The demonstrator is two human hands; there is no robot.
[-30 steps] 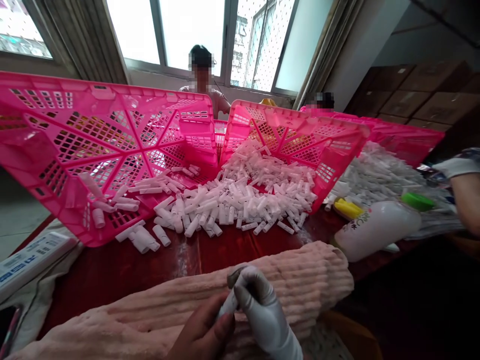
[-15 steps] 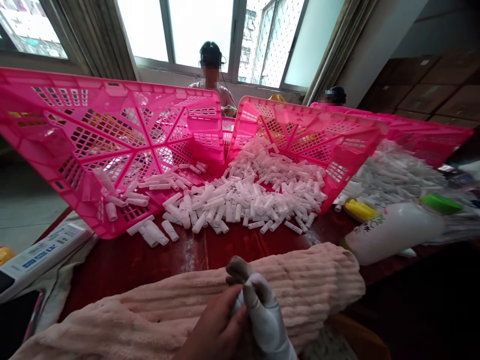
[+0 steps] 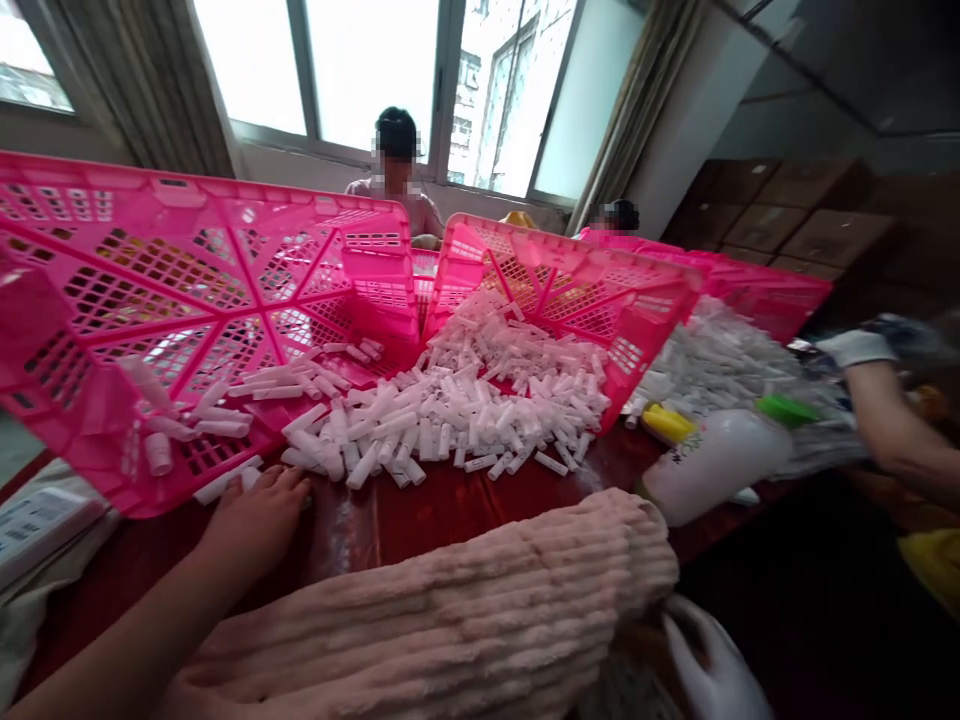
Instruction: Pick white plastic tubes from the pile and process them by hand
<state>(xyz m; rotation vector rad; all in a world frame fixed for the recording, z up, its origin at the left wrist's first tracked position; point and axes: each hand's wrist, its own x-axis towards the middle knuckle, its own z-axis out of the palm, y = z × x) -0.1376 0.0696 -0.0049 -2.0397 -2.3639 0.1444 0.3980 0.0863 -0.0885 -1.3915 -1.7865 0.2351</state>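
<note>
The two hands, close together over the roll a moment ago, now lie well apart, and the small white tube they were working on no longer shows in either. The left hand (image 3: pixel 255 525), bare, has reached out across the red counter (image 3: pixel 375 530). Its fingers (image 3: pixel 281 490) are open and spread, pressed flat at the near edge of the white plastic tubes (image 3: pixel 450 420), with a stray tube or two just beside the fingertips. Nothing is clenched, though I cannot tell whether a tube sits under the palm. The right hand (image 3: pixel 709 665), in a white glove, has dropped low past the end of the pink ribbed towel roll (image 3: pixel 427 620), its fingers loose and parted, gripping nothing visible. The tubes lie in a loose heap on the counter, spilling out from between two tilted pink plastic crates (image 3: pixel 172 270) and up against the right one. A bigger white pile (image 3: pixel 720 365) sits further right beside a white bottle (image 3: pixel 712 465) with a green cap (image 3: pixel 780 410). At the right edge, a co-worker's gloved hand (image 3: pixel 855 347) reaches in, and another person (image 3: pixel 396 170) sits beyond the crates by the window (image 3: pixel 375 70).
</note>
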